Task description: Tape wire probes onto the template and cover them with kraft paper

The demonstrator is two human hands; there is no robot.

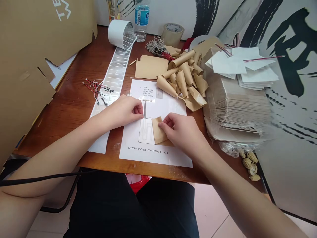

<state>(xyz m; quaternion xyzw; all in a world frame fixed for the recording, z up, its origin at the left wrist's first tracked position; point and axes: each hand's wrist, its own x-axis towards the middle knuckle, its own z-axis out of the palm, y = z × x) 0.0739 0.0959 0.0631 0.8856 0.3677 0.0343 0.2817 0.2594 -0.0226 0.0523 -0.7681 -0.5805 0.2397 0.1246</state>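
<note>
My right hand (182, 130) pinches a small piece of brown paper (158, 131) between thumb and fingertips. That piece lies over the right part of a rectangle drawn on a white printed sheet (133, 154). My left hand (127, 110) is closed, thumb against curled fingers, at the sheet's left side beside the printed wire lines. Whatever is between those fingers, if anything, is hidden. Just beyond the sheet is a heap of curled brown paper pieces (183, 77), near a flat brown stack (151, 67).
A label strip (115, 72) runs from its roll (119, 34), with thin wires (99, 91) on it. At right stand wrapped stacked sheets (237, 112) topped by white cards (229, 61). Behind are a tape roll (172, 34) and a water bottle (142, 19). A cardboard box (44, 39) borders the left.
</note>
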